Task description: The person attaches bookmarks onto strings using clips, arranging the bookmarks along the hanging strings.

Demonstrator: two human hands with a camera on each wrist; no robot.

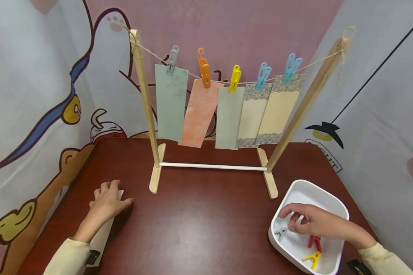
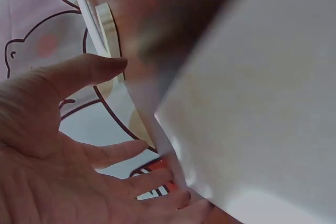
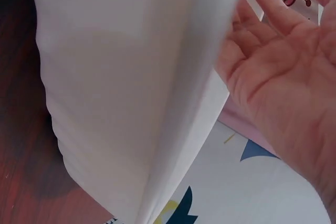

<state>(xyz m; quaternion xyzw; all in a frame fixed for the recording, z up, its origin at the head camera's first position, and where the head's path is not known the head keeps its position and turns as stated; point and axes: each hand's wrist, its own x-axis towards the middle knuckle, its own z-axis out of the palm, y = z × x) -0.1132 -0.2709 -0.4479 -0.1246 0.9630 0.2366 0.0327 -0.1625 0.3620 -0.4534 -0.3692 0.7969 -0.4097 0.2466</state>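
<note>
A pale card strip (image 1: 102, 238) lies at the left side of the table. My left hand (image 1: 106, 202) is over its far end, fingers spread and thumb out to the side. The left wrist view has the card (image 2: 252, 98) large and close, with the left hand (image 2: 79, 150) beside it. My right hand (image 1: 304, 218) reaches into a white tub (image 1: 297, 252), fingers loosely bent with nothing visible between them. Below it lie a grey clothespin (image 1: 280, 233), a red clothespin (image 1: 315, 242) and a yellow clothespin (image 1: 313, 259). In the right wrist view the tub wall (image 3: 115, 93) partly hides its fingertips.
A wooden stand (image 1: 146, 103) with a white crossbar (image 1: 213, 166) stands at the back. Several cards, such as the orange card (image 1: 200, 114), hang by clothespins from its string (image 1: 313, 65). Patterned cloth (image 1: 48, 57) surrounds the dark table (image 1: 192, 221).
</note>
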